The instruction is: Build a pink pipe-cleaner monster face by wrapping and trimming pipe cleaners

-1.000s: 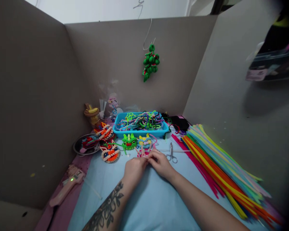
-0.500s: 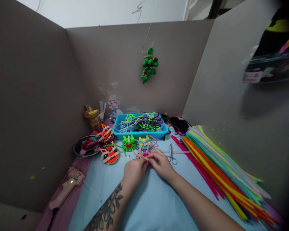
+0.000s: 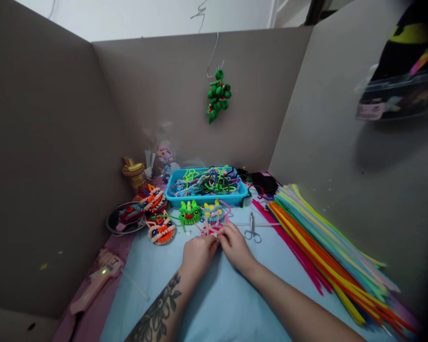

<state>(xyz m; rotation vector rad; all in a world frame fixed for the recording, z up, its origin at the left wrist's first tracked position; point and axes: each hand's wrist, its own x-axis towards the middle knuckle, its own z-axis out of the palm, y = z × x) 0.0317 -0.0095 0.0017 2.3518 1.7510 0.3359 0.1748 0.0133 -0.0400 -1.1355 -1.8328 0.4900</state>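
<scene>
Both hands meet at the middle of the blue work surface (image 3: 214, 304). My left hand (image 3: 199, 251) is closed, thumb and finger pinched on a pale pink pipe cleaner (image 3: 207, 232). Touching its fingertips, my right hand (image 3: 234, 244) pinches the same pipe cleaner work; the exact grip is partly hidden. Deep pink loops show just beyond the fingers. Behind them lie a green animal face (image 3: 190, 213) and a blue-and-yellow one (image 3: 212, 213), both of bent pipe cleaners. An orange-and-cream face (image 3: 161, 231) lies to the left. Small scissors (image 3: 252, 230) rest right of my right hand.
A blue tray (image 3: 207, 199) of pipe cleaner scraps stands at the back. Bundled pipe cleaners (image 3: 324, 251) cover the right side. A pink glue gun (image 3: 100, 282) with a green light and a metal bowl (image 3: 114, 226) are on the left. Grey panels (image 3: 164, 85) enclose three sides.
The view has shifted slightly. My fingertips have drawn closer together, and the pale pink strand that stood up by them now sits lower and is less visible.
</scene>
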